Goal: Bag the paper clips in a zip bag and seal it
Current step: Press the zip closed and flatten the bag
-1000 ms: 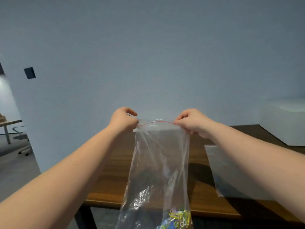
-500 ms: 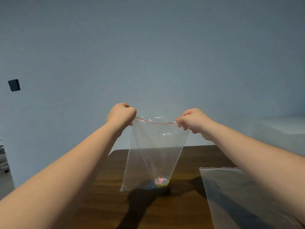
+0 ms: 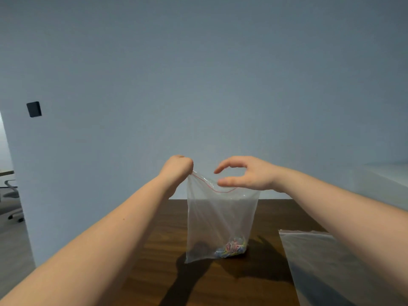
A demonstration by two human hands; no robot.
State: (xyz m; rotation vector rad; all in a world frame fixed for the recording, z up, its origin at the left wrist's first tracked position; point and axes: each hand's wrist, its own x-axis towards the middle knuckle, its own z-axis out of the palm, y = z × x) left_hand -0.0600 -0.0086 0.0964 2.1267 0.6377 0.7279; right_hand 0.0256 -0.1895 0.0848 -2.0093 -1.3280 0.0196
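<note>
A: While the clear plastic zip bag with the thin red seal line [image 3: 220,217] is hanging above the dark wooden table [image 3: 154,250], what is the left hand [image 3: 177,167] doing?

B: It is pinching the bag's top left corner in a closed fist, carrying the bag's weight. The red line is sagging away from it toward the right.

A: And the small heap of multicoloured paper clips [image 3: 231,249]?

B: They are sitting inside, gathered in the bag's lower right corner, just over the tabletop.

A: Is the right hand [image 3: 245,174] gripping anything?

B: No. Its fingers [image 3: 229,164] and thumb are spreading apart in a loose curve just above the bag's top right edge, gripping nothing.

A: So how far along are we?

B: I am judging the bagging done. Whether the zip is pressed shut along its length, I cannot tell; it is drooping, so sealing may remain.

A: Anything further right?

B: A second flat clear plastic bag [image 3: 320,261] is lying on the table.
</note>
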